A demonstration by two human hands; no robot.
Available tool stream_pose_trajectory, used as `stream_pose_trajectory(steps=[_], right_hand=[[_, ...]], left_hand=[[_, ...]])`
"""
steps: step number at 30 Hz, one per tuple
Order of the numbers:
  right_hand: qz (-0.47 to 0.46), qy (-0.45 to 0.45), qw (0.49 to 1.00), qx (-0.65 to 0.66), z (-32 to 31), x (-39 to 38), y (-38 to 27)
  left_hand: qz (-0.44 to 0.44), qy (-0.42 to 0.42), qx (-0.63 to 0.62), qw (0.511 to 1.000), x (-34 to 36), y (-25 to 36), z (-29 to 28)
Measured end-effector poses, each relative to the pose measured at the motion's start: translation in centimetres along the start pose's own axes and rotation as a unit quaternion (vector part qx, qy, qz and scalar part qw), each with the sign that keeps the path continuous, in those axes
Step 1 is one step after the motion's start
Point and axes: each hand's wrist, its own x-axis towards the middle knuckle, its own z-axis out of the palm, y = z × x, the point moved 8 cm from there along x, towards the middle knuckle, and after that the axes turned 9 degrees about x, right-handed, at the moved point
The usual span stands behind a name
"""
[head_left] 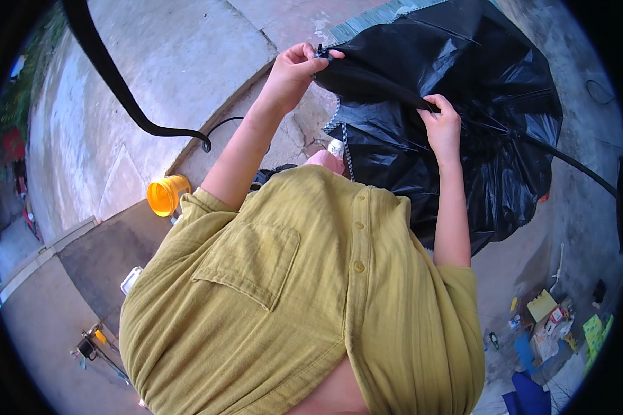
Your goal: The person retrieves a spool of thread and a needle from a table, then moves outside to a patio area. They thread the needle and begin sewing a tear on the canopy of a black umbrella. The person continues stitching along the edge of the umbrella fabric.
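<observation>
A large glossy black umbrella canopy (491,187) with a patterned trim spreads out in front of me. Folds radiate from its middle, where a dark shaft (567,162) runs off to the right. At the canopy's far left edge, my left hand (301,66) pinches a small dark piece (322,52) between thumb and fingers; its exact kind is unclear. My right hand (441,124) is closed on a fold of the black canopy, nearer to its middle. Between the two hands the cloth is gathered into a raised fold.
An orange-yellow bucket (166,195) lies tipped by my left elbow. A black strap (118,83) hangs at the upper left. Assorted clutter (550,318) sits on the floor at the lower right. A white shoe (336,148) shows beside the canopy's trim.
</observation>
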Motion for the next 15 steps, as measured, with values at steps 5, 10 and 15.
stream_pose_trajectory(steps=[5,10,15], right_hand=[[0.003,0.025,0.998,-0.049,-2.6,-3.6,-1.1],[0.035,0.047,0.998,-0.040,-4.2,-5.8,-1.1],[0.064,0.064,0.996,-0.014,-7.8,-9.8,-3.4]], left_hand=[[-0.015,0.007,0.088,0.996,-1.6,0.1,1.8],[-0.031,-0.008,0.171,0.985,-2.9,1.1,3.3],[-0.021,-0.036,0.195,0.980,-5.0,2.5,5.7]])
